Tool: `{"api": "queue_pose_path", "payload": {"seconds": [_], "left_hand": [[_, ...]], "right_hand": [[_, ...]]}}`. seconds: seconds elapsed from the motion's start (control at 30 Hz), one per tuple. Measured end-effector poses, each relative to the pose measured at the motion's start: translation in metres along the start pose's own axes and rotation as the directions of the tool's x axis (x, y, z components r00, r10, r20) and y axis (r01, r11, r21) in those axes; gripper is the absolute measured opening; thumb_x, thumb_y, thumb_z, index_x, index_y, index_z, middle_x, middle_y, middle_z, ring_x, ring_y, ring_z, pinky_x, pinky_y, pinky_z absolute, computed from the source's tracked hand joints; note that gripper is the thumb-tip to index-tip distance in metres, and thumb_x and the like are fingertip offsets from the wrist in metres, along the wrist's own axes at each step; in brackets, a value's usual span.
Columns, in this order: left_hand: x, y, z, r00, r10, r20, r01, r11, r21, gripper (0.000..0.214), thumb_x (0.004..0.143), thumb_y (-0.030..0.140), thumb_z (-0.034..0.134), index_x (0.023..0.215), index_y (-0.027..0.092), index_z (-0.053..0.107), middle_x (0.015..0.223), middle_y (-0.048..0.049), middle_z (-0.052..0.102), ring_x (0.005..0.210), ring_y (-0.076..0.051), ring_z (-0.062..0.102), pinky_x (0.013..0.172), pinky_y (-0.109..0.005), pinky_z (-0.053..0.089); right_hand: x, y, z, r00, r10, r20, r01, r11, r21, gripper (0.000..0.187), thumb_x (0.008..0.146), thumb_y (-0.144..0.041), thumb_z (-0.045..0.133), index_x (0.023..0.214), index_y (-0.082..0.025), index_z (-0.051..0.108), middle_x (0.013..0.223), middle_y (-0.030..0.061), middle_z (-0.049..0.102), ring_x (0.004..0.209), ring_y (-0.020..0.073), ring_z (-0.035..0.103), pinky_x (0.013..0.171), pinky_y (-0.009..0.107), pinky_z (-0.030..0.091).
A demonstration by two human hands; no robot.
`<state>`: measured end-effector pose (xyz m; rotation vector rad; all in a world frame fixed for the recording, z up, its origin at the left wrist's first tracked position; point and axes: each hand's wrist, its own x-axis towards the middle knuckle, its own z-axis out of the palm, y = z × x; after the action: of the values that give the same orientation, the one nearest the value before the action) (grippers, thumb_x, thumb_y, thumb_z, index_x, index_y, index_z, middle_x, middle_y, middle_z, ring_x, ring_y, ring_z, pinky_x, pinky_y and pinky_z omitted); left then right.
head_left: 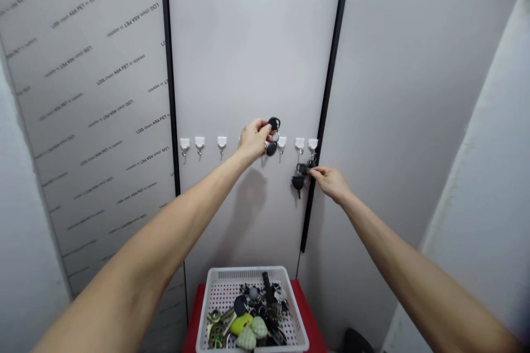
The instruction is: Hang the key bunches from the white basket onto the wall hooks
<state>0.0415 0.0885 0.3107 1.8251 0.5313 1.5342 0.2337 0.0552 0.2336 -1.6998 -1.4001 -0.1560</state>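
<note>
My left hand [255, 137] is raised in front of the row of hooks, its fingers pinched on a ring of black-headed keys [272, 148]. Lower and to the right, my right hand [329, 180] pinches another bunch of black-headed keys [298, 181], just below the rightmost white hook [313, 144]. Part of this bunch reaches up close to that hook; whether its ring is on the hook I cannot tell. Beside it is a second white hook [300, 144]. My left hand partly hides the hooks behind it.
Several white adhesive hooks, such as one at the left [185, 144], line the pale cabinet door [256, 38]. Long black handles [331, 77] flank the door. Below, a white perforated basket [248, 273] with keys and keychains stands on a red surface [304, 309].
</note>
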Motion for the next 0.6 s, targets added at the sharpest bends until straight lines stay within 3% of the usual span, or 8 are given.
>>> {"api": "queue_pose_path", "payload": {"seconds": [0.1,0.23,0.43,0.6], "left_hand": [[-0.019,-0.007,0.003,0.995,-0.029,0.095,0.027,0.999,0.025,0.009,0.066,0.016,0.037,0.067,0.013,0.045,0.061,0.0012,0.051,0.045,-0.002,0.044,0.042,-0.013,0.03],[-0.048,-0.019,0.002,0.966,-0.131,0.221,0.116,0.99,0.08,0.009,0.066,0.015,0.037,0.066,0.013,0.045,0.06,0.0013,0.05,0.046,-0.003,0.044,0.044,-0.014,0.031],[-0.075,-0.031,-0.004,0.903,-0.205,0.378,0.163,0.976,0.142,0.009,0.065,0.017,0.038,0.066,0.014,0.046,0.06,0.0017,0.05,0.049,-0.004,0.044,0.048,-0.016,0.033],[-0.083,-0.039,-0.008,0.879,-0.276,0.388,0.213,0.957,0.198,0.01,0.065,0.017,0.037,0.066,0.014,0.046,0.062,0.0005,0.052,0.049,-0.004,0.045,0.049,-0.018,0.034]], "right_hand": [[-0.002,-0.002,0.004,1.0,0.004,0.031,-0.003,0.999,-0.034,0.025,0.063,-0.029,0.04,0.067,-0.015,0.059,0.059,0.0021,0.058,0.056,0.012,0.05,0.05,0.02,0.035],[-0.002,-0.002,0.001,0.999,0.015,-0.039,-0.017,0.999,-0.046,0.028,0.064,-0.03,0.038,0.069,-0.013,0.06,0.052,0.0019,0.055,0.049,0.0108,0.047,0.047,0.02,0.033],[0.01,-0.017,-0.033,0.987,-0.056,-0.15,0.044,0.996,-0.082,0.031,0.063,-0.031,0.038,0.069,-0.01,0.06,0.044,0.0011,0.049,0.041,0.0085,0.04,0.042,0.02,0.029],[0.008,-0.048,-0.051,0.997,-0.075,-0.025,0.069,0.982,-0.177,0.028,0.063,-0.031,0.041,0.068,-0.011,0.06,0.041,-0.0011,0.044,0.037,0.0064,0.034,0.04,0.019,0.027]]}}
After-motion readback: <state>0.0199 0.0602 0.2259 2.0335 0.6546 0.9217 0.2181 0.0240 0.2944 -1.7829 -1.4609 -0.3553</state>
